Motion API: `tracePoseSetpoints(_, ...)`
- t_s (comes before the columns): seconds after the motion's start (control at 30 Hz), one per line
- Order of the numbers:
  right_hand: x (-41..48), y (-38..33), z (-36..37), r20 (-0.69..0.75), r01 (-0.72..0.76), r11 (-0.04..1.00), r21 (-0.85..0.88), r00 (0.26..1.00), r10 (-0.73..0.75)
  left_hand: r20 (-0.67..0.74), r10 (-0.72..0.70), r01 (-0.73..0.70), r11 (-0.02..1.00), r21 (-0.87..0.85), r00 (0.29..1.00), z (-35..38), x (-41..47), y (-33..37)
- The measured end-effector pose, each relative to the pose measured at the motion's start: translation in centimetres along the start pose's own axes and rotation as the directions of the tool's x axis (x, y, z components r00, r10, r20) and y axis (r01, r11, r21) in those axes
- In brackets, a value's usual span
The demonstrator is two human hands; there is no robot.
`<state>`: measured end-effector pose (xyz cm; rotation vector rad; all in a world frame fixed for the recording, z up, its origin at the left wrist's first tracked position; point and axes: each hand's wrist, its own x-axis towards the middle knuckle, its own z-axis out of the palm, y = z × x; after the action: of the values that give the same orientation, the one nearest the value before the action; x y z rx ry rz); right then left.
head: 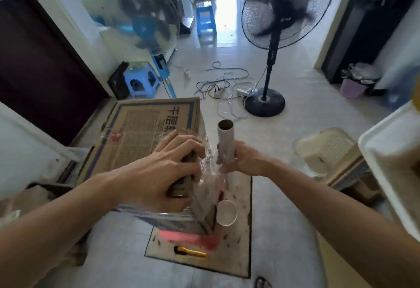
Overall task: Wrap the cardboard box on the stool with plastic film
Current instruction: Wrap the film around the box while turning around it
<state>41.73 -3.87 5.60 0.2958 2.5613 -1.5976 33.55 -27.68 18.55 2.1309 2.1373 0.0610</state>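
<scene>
On my left the cardboard box sits raised above the floor. Its long axis runs from near me away toward the far room, and its printed top faces up. Under its near end I see only a pink strip, which may be the stool; I cannot tell for sure. The left hand clamps the box's near right top edge, with the fingers curled over the edge and the thumb on the near side. Shiny plastic film covers the box's near end and stretches from that right edge across a short gap to the roll. The roll stands nearly upright just beside the box, its open cardboard core pointing up and slightly away from me. The right hand is wrapped round the roll's lower part. Below, on a floor mat, lie a yellow knife and a white cup. Further right stands a black fan, well apart.
</scene>
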Motion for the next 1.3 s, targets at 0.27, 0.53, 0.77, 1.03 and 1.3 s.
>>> tracePoseSetpoints(0.27,2.5,-0.1,-1.1,0.001,0.072,0.984,-0.161,0.997,-0.072,-0.112,-0.168,0.161,0.984,-0.076,0.979,0.8,0.5,1.3)
tracePoseSetpoints(0.53,4.2,-1.4,-0.3,-0.045,0.092,0.994,-0.055,0.994,-0.095,-0.203,-0.31,0.26,0.936,-0.237,0.929,1.4,0.2,2.6)
tracePoseSetpoints(0.77,5.4,-1.4,0.2,-0.057,0.189,0.977,-0.099,0.979,-0.195,-0.394,-0.398,0.336,0.916,-0.217,0.829,3.9,-0.9,4.7)
tracePoseSetpoints(1.03,5.7,-0.9,0.3,-0.082,0.195,0.975,-0.108,0.976,-0.204,-0.429,-0.654,0.593,0.752,-0.287,0.623,2.8,2.0,5.4)
tracePoseSetpoints(1.3,5.9,-0.4,0.3,-0.081,0.198,0.97,-0.14,0.974,-0.211,-0.302,-0.799,0.787,0.586,-0.194,0.52,1.6,5.5,4.1)
